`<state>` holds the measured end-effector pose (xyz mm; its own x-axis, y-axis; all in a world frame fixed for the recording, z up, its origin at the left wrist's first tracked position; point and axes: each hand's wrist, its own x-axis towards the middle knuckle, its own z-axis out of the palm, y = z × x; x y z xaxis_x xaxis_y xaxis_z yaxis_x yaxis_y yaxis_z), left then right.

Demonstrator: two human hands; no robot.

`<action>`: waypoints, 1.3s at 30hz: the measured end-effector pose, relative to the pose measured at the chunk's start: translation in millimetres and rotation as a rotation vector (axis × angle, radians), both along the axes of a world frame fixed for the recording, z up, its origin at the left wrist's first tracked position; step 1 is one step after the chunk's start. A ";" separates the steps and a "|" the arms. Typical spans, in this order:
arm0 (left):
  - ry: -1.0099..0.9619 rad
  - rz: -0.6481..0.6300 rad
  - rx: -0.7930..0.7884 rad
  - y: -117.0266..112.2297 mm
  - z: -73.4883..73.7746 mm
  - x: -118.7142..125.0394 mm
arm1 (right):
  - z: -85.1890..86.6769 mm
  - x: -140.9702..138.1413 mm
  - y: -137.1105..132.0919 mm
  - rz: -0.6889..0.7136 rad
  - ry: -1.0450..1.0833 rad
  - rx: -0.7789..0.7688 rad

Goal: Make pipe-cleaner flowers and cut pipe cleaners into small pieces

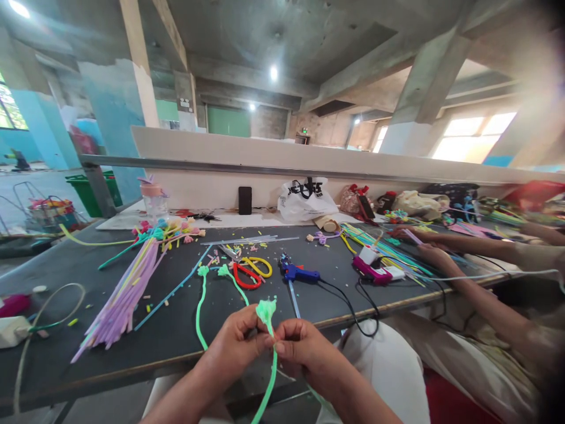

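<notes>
Just off the table's front edge, my left hand (241, 343) and my right hand (306, 348) meet with thumbs and fingertips pinched together. Between them they grip a light green pipe cleaner (270, 383) just under its flower-like tufted head (266, 310); its stem hangs down below my hands. Two similar green pipe-cleaner stems, one on the left (200, 306) and one beside it (233, 277), lie on the table. Behind them are scissors (249, 272) with red and yellow handles. A blue glue gun (302, 272) rests to their right, its clear glue stick pointing toward me.
A bundle of purple pipe cleaners (126, 288) lies left on the dark table (176, 341). Cut bits are scattered midtable. A phone (245, 201) and white plastic bag (306, 200) stand at the back. A magenta power strip (375, 271) and a co-worker's arms (477, 294) are at right.
</notes>
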<state>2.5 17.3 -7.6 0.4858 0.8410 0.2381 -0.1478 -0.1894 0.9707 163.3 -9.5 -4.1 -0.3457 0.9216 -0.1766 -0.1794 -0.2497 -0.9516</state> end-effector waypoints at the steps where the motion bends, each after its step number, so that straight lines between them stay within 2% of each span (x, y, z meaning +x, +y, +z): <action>1: 0.051 0.059 0.050 -1.7 3.1 -0.5 | 1.3 -0.5 -0.3 -0.040 -0.068 0.040; 3: 0.153 0.172 0.136 -5.7 9.4 -0.3 | 5.9 -2.5 -3.3 -0.147 -0.277 0.199; 7: 0.282 0.322 0.228 -10.6 14.4 4.6 | 12.0 -11.7 -14.9 -0.386 -0.848 0.712; 10: 0.320 0.385 0.228 -8.4 8.2 10.7 | 1.1 -20.3 -19.3 -0.543 -1.190 1.046; 13: 0.362 0.424 0.120 -2.8 -3.4 16.5 | -18.3 -24.4 -15.2 -0.597 -1.389 1.181; 16: 0.397 0.438 0.002 2.1 -12.7 19.9 | -29.3 -21.2 -7.8 -0.527 -1.411 1.085; 20: 0.396 0.427 -0.059 3.5 -11.2 21.5 | -19.6 -11.4 -6.1 -0.370 -1.359 0.889; 24: 0.392 0.432 -0.084 2.0 -0.6 24.1 | -9.7 -9.6 -11.8 -0.373 -1.484 0.942; 27: 0.379 0.445 -0.126 1.9 3.2 26.7 | -17.8 -14.2 -12.7 -0.422 -1.530 1.028; 29: 0.381 0.456 -0.140 2.7 1.7 28.0 | -26.0 -16.3 -9.8 -0.475 -1.479 1.067; 31: 0.346 0.460 -0.171 3.7 -1.7 28.5 | -30.0 -14.9 -4.7 -0.506 -1.319 1.020; 33: 0.211 0.400 -0.247 4.3 -4.2 27.7 | -26.8 -9.7 0.7 -0.459 -1.037 0.821; 36: -0.072 0.167 -0.374 3.7 -2.5 24.5 | -13.3 0.7 5.6 -0.237 -0.430 0.347; 37: -0.138 0.083 -0.399 3.3 -0.7 23.2 | -8.9 3.5 6.1 -0.182 -0.246 0.240; 39: -0.217 -0.026 -0.417 2.5 2.6 20.9 | -3.0 6.9 6.3 -0.110 -0.007 0.116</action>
